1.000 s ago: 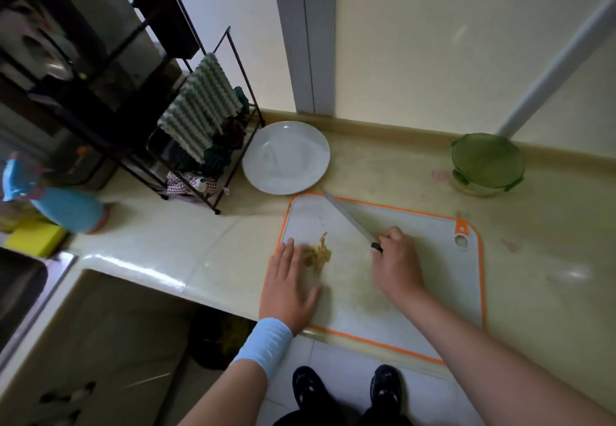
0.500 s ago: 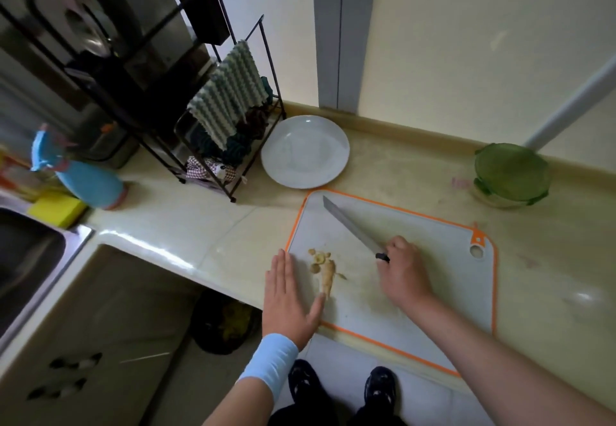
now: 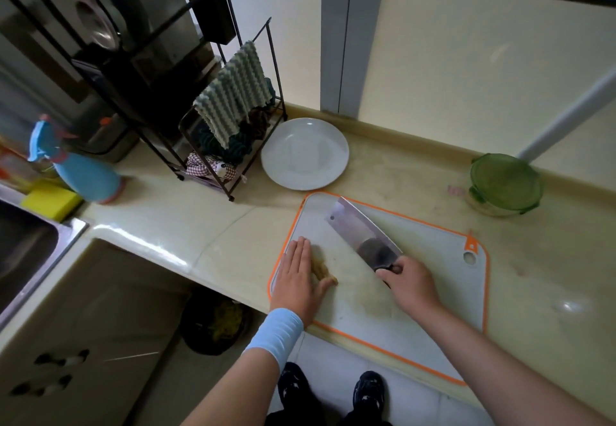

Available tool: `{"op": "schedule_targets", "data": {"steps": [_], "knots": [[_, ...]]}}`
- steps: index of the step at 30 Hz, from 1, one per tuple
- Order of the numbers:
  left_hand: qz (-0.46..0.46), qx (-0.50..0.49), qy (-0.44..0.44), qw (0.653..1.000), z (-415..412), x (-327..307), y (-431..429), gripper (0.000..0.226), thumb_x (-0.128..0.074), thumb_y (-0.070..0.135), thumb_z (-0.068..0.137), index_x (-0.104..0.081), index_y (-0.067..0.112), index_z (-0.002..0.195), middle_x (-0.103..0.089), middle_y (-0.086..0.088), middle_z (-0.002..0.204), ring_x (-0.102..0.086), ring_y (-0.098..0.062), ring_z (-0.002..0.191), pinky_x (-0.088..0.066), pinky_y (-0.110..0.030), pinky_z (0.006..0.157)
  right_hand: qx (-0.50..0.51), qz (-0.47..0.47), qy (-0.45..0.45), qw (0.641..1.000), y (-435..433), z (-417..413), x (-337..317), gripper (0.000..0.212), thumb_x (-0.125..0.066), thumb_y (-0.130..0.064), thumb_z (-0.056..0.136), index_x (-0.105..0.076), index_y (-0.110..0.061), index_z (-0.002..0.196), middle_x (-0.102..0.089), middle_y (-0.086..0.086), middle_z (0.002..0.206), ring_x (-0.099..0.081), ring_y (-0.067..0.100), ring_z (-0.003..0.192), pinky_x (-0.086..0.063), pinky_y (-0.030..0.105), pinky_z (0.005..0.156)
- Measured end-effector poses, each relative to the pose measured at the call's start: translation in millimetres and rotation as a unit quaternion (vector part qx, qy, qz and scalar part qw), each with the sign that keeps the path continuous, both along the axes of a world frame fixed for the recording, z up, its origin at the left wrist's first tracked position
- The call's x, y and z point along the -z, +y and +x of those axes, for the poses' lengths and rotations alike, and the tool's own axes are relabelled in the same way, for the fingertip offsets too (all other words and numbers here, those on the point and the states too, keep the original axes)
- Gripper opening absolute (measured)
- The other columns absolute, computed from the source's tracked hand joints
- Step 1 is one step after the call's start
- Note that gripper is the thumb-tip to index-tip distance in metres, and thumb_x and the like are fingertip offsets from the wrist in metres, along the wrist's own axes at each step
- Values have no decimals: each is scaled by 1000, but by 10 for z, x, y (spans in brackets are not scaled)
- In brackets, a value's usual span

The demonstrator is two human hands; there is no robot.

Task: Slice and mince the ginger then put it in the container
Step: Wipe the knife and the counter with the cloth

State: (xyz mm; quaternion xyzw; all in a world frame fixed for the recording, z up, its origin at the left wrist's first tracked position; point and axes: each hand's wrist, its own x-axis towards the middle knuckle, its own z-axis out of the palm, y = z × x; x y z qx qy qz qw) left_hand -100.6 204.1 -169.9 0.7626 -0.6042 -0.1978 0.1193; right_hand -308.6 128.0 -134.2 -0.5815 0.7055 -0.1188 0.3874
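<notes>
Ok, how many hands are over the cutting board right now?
2: the left hand lies flat against the ginger near the board's left edge; the right hand holds the cleaver mid-board.

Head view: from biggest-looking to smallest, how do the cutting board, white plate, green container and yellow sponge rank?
1. cutting board
2. white plate
3. green container
4. yellow sponge
The last two look close in size, and wide-angle distortion near the frame's edges makes their order unsure.
</notes>
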Motion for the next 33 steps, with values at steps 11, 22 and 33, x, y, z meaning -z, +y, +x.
{"op": "schedule_targets", "data": {"steps": [11, 22, 33], "knots": [[-125, 7, 88, 988, 401, -19, 127, 55, -49, 34, 93, -45, 14, 143, -48, -5, 145, -42, -23, 134, -32, -33, 115, -54, -91, 187, 977, 16, 79, -165, 28, -78, -33, 73, -63, -12, 63, -64, 9, 68, -62, 32, 71, -49, 35, 63], [-33, 240, -67, 968, 615, -37, -215, 59, -65, 42, 73, -57, 23, 129, -52, -3, 115, -50, -28, 102, -48, -37, 91, -145, -44, 73, 986, 516, 1021, 29, 45, -72, -17, 85, -57, -12, 127, -55, 4, 118, -59, 24, 105, -46, 30, 90], [17, 51, 201, 978, 626, -64, -223, 18, -67, 11, 76, -71, 18, 93, -65, -1, 97, -60, -19, 92, -49, -31, 84, -98, 22, 39, 994, 280, 1383, -98, 15, -60, -5, 72, -71, -14, 72, -67, 0, 69, -61, 21, 72, -47, 27, 62]]}}
